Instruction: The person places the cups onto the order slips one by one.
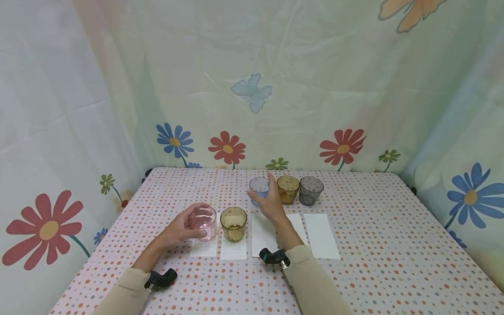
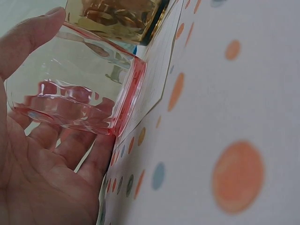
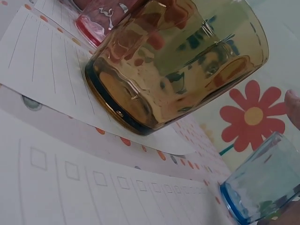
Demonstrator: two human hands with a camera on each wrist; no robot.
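My left hand [image 1: 182, 225] curls round a clear pink glass [image 1: 208, 224], its thumb along the near side and its fingers behind. The pink glass [image 2: 79, 89] has its base right at the edge of a white paper sheet [image 2: 157, 84]. Farther back, my right hand [image 1: 271, 202] reaches to a light blue glass [image 1: 258, 185], thumb on the left and extended fingers on the right. From the right wrist, the thumb [image 3: 293, 108] shows apart from the blue glass [image 3: 262, 183]. An amber glass [image 1: 233, 224] stands upright on a sheet between the hands.
A darker amber glass [image 1: 288, 190] and a grey glass [image 1: 311, 190] stand beside the blue one in the back row. Several ruled paper sheets [image 1: 322, 236] lie side by side on the dotted tablecloth [image 1: 378, 245]. A flowered curtain [image 1: 299, 105] rises behind the table.
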